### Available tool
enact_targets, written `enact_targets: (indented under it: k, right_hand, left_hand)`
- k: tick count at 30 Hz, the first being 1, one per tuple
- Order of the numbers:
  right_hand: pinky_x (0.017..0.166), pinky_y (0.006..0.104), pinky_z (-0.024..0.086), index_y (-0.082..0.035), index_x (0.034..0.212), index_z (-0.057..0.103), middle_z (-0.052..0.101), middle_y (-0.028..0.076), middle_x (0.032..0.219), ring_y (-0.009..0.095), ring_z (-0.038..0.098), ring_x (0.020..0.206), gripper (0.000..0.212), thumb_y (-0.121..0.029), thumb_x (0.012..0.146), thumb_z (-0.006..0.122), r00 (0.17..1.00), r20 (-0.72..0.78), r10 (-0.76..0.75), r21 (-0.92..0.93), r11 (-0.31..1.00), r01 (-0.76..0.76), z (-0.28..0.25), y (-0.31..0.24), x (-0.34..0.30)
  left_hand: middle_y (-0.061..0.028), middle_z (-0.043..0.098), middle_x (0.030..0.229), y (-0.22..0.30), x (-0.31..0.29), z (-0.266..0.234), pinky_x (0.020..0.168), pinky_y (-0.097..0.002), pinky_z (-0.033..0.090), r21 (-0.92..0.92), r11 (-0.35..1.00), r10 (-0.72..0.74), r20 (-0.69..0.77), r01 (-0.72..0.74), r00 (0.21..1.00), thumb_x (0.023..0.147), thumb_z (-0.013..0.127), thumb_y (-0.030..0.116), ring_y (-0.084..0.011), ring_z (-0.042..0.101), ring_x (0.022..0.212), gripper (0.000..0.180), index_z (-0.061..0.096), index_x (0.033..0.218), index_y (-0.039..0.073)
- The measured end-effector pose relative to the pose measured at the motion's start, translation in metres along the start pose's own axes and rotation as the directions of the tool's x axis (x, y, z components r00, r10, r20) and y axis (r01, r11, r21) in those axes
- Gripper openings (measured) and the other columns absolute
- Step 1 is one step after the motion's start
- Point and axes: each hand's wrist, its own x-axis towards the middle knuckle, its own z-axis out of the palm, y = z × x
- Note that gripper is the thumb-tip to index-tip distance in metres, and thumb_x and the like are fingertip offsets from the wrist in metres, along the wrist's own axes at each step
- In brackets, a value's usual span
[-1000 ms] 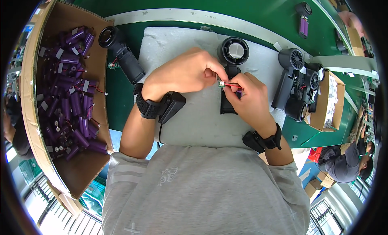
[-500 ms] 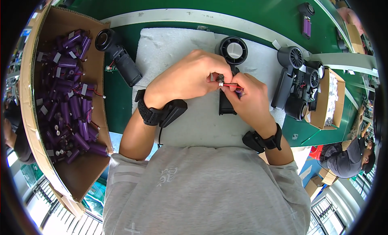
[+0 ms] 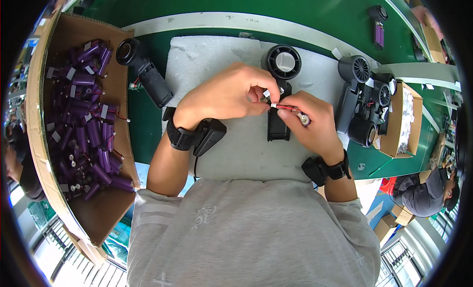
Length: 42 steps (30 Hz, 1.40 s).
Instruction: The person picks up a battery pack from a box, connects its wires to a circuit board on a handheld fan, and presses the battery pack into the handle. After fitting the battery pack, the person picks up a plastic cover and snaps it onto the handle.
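Note:
My left hand (image 3: 229, 94) is closed in a pinch on a small circuit board (image 3: 266, 95) with white parts on it, mostly covered by the fingers. Between the hands, a white plug (image 3: 274, 105) ends the red and black wires (image 3: 287, 107); whether it sits in a socket I cannot tell. Closed around a purple battery (image 3: 304, 121), my right hand (image 3: 318, 120) also has the wires at its fingertips. Under both hands, a black handheld fan (image 3: 279, 130) lies on the white foam sheet (image 3: 212, 53), its round head away from me and its handle toward me.
At left stands a cardboard box (image 3: 91, 220) of purple batteries. Beside it lies another black fan (image 3: 153, 82). Several black fans (image 3: 354, 70) cluster at right, next to a small carton (image 3: 416, 122) of white pieces. A fan with a purple battery (image 3: 378, 33) lies far right.
My right hand has shifted slightly right and turned, so the battery's end now shows. White parts are now visible at my left fingertips. The wires stay between the hands.

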Motion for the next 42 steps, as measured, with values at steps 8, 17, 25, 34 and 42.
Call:
enact_targets:
  k: [8, 17, 25, 34, 42]
  right_hand:
    - [0.058, 0.0283, 0.048, 0.001, 0.09, 0.067, 0.065, 0.01, 0.079, 0.02, 0.062, 0.067, 0.011, 0.001, 0.08, 0.071, 0.987, -0.121, -0.104, -0.089, 0.992, 0.093, 0.0023, 0.0075, 0.0006]
    - [0.058, 0.0295, 0.049, 0.001, 0.088, 0.066, 0.063, 0.009, 0.081, 0.021, 0.061, 0.069, 0.014, 0.001, 0.076, 0.074, 0.965, -0.147, -0.218, -0.162, 0.968, 0.194, 0.0043, 0.0092, 0.0044]
    - [0.057, 0.0303, 0.047, 0.0, 0.088, 0.066, 0.058, 0.009, 0.085, 0.021, 0.059, 0.067, 0.014, -0.003, 0.077, 0.075, 0.992, -0.03, -0.123, -0.13, 0.985, 0.118, 0.0041, 0.0083, 0.0028]
    - [0.057, 0.0298, 0.044, -0.001, 0.086, 0.069, 0.054, 0.009, 0.085, 0.019, 0.055, 0.068, 0.009, -0.007, 0.081, 0.073, 0.999, 0.025, 0.033, -0.046, 0.998, -0.032, 0.0012, 0.0092, -0.0028]
    - [0.056, 0.0285, 0.039, -0.004, 0.089, 0.072, 0.051, 0.007, 0.082, 0.016, 0.049, 0.065, 0.008, -0.007, 0.082, 0.073, 0.996, -0.017, 0.092, 0.048, 0.995, -0.091, 0.0046, 0.01, -0.0016]
  left_hand:
    - [-0.0052, 0.06, 0.077, -0.0038, 0.0029, -0.0014, 0.061, -0.0264, 0.046, -0.024, 0.999, -0.045, -0.003, 0.045, 0.999, 0.089, 0.07, 0.012, -0.0122, 0.057, 0.07, 0.016, 0.066, 0.086, -0.003]
    - [-0.0059, 0.059, 0.074, -0.0039, 0.0039, -0.0011, 0.058, -0.0273, 0.043, -0.071, 0.997, -0.026, -0.013, 0.025, 1.0, 0.09, 0.069, 0.015, -0.0123, 0.055, 0.065, 0.02, 0.068, 0.086, -0.005]
    - [-0.0062, 0.063, 0.086, -0.0073, 0.0016, -0.0027, 0.07, -0.025, 0.051, -0.184, 0.978, -0.099, -0.025, 0.093, 0.995, 0.086, 0.07, 0.005, -0.0124, 0.061, 0.077, 0.009, 0.068, 0.09, -0.004]
    - [-0.0059, 0.064, 0.092, -0.0073, 0.0014, -0.0039, 0.075, -0.0253, 0.052, -0.22, 0.968, -0.128, -0.003, 0.124, 0.992, 0.082, 0.07, -0.002, -0.0133, 0.062, 0.084, 0.011, 0.069, 0.093, -0.003]
    - [-0.0053, 0.064, 0.092, -0.0062, 0.0021, -0.0039, 0.075, -0.0251, 0.052, -0.322, 0.94, -0.119, 0.008, 0.116, 0.993, 0.081, 0.07, -0.005, -0.0115, 0.062, 0.083, 0.015, 0.069, 0.096, -0.002]
